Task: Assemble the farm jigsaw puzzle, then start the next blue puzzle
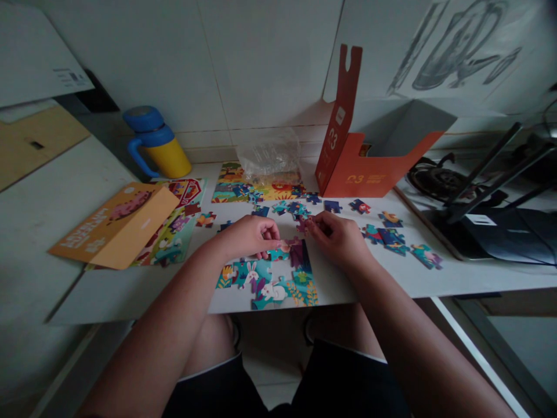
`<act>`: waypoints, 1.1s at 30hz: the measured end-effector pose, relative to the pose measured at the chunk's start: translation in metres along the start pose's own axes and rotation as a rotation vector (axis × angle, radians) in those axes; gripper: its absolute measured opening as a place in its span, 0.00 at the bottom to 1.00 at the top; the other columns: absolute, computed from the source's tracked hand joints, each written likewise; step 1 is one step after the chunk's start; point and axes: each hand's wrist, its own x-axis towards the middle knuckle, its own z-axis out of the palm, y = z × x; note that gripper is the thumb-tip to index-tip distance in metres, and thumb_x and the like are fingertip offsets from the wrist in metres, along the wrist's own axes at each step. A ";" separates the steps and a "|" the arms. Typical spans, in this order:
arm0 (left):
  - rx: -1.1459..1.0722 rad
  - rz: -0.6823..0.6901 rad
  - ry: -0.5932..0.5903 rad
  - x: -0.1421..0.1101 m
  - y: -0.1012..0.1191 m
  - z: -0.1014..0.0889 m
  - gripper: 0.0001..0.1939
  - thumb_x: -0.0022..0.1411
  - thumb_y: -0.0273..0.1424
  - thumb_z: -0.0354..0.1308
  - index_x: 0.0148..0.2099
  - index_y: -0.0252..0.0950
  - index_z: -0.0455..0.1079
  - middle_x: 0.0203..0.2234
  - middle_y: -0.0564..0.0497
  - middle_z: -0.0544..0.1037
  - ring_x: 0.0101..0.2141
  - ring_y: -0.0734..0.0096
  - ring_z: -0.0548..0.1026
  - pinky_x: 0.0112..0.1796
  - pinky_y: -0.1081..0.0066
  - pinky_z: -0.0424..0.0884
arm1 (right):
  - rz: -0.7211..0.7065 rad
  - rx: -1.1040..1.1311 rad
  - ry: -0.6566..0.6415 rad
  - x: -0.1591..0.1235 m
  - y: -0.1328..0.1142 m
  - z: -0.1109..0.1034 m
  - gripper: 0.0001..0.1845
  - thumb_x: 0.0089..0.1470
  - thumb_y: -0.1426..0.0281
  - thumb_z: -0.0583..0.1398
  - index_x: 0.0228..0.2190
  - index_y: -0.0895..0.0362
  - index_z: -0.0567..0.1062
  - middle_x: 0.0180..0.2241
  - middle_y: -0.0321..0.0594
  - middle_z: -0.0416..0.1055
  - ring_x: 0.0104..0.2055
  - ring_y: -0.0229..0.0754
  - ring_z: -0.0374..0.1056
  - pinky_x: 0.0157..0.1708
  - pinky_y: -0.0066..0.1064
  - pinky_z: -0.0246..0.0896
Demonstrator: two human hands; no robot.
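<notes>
A partly joined jigsaw (273,290) with white rabbits on teal lies at the table's front edge. My left hand (250,235) is at its upper left, fingers curled and thumb closed on a teal puzzle piece (278,253). My right hand (335,237) is at the upper right with its fingertips pinched on a small purple-pink puzzle piece (307,224), partly hidden by the fingers. Just below, a dark purple piece (299,255) belongs to the jigsaw's right side. Loose puzzle pieces (297,209) lie beyond both hands.
More loose pieces (394,239) lie at right. Behind stand an orange open box (369,174) and a clear plastic bag (272,154) on a colourful finished puzzle (226,191). At left are an orange carton (117,223) and a blue-yellow bottle (167,154). A black router (509,232) sits right.
</notes>
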 end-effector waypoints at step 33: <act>0.630 0.484 0.045 0.007 0.000 0.006 0.05 0.66 0.32 0.70 0.44 0.39 0.81 0.35 0.52 0.76 0.32 0.71 0.72 0.34 0.69 0.65 | -0.041 -0.008 -0.023 -0.001 0.000 0.002 0.20 0.69 0.54 0.60 0.29 0.53 0.72 0.22 0.31 0.65 0.23 0.36 0.57 0.27 0.31 0.47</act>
